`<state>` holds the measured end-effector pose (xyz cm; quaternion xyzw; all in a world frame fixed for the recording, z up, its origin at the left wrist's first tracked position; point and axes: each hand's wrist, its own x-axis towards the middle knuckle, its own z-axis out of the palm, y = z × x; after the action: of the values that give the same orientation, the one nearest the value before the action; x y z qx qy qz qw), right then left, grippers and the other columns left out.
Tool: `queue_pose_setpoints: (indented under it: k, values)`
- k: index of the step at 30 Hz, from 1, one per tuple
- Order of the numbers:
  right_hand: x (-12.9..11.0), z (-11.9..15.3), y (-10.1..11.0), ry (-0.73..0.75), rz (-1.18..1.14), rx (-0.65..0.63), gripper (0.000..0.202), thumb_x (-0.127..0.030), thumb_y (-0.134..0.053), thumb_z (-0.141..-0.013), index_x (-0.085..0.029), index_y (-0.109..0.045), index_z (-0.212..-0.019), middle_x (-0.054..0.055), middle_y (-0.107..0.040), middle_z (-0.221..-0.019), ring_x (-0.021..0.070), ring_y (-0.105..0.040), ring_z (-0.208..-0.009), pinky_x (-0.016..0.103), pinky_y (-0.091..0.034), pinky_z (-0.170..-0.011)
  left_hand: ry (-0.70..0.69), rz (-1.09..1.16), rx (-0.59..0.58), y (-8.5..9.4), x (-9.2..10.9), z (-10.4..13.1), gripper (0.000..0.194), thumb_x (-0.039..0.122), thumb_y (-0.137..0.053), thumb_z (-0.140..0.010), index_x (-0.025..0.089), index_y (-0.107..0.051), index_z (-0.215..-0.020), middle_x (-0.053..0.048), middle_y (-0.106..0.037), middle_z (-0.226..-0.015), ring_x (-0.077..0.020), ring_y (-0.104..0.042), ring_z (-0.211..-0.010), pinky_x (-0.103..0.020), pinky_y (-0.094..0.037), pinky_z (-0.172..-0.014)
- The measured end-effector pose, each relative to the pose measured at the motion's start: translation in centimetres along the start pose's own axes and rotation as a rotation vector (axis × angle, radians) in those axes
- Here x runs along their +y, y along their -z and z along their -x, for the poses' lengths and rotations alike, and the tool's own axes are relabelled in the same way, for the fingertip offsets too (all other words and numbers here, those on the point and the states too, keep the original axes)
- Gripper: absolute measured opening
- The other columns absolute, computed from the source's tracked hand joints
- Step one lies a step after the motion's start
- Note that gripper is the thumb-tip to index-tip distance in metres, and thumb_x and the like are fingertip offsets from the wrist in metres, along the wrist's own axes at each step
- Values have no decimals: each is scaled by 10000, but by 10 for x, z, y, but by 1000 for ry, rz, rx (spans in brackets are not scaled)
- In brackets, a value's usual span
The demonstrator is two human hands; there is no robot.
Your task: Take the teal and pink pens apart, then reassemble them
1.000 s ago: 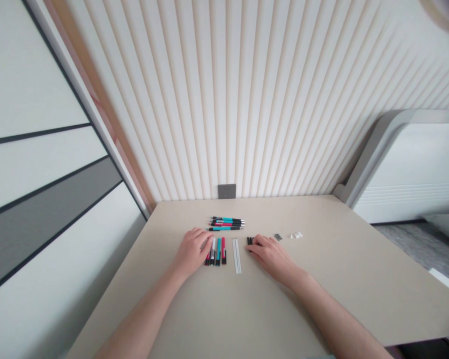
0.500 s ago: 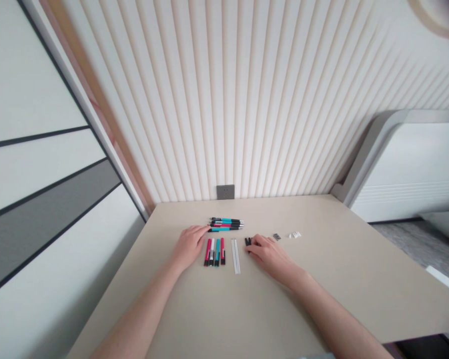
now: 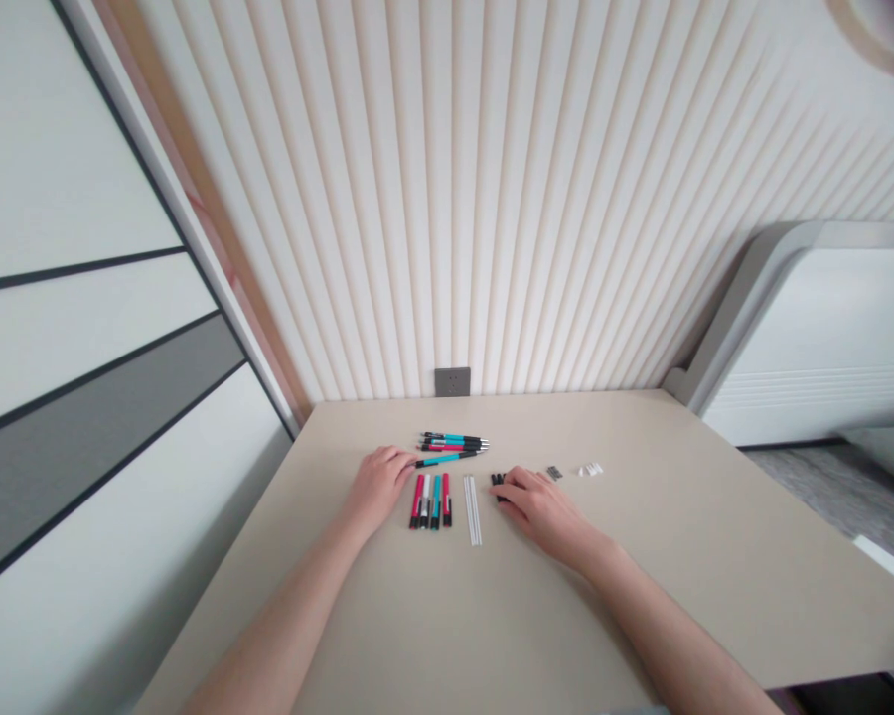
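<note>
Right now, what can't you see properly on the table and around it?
All in the head view:
- Black pieces: partly covered by the right hand, so I can't count them.
- Left hand: too small to tell whether its fingers pinch the turquoise pen.
- White bits: too small and blurred to name.
- Curved tan band: cut off by the picture's edge.

The right fingers (image 3: 520, 479) partly hide black pieces (image 3: 496, 480); white bits (image 3: 591, 469) are too small to identify.
</note>
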<state>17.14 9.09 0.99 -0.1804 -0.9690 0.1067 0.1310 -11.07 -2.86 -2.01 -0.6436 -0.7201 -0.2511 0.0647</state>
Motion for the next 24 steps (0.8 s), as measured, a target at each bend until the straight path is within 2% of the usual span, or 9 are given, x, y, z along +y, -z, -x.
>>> queue_pose_setpoints:
  k: [11,15,19,24]
  values:
    - [-1,1,-1,48,-46,12,267,-278,-425,-986,-231,-647,-1125,60,-595,-976,172,-591,-890,311,-439,-819,49,7,5,0,2,0,163,223,-502,-942,196,-656,-895,-42,-654,-913,-209,-590,-900,-356,-458,-818]
    - [-1,1,0,43,-54,38,256,-263,-429,-983,-228,-658,-1091,59,-610,-961,170,-597,-876,309,-442,-810,90,80,71,3,2,-1,168,235,-471,-951,184,-625,-906,-46,-662,-882,-209,-602,-879,-351,-470,-803]
    - [-2,0,3,-18,-95,156,267,-247,-408,-986,-226,-651,-1095,67,-627,-957,178,-600,-885,314,-459,-820,69,163,164,6,10,-1,190,276,-452,-957,191,-610,-895,-44,-669,-879,-207,-622,-865,-353,-488,-801]
    - [1,0,4,-140,-157,332,327,-327,-391,-991,-225,-583,-1234,89,-617,-1021,203,-596,-942,341,-477,-863,43,273,225,11,34,4,195,305,-451,-956,198,-607,-911,-46,-681,-886,-196,-650,-854,-339,-511,-796]
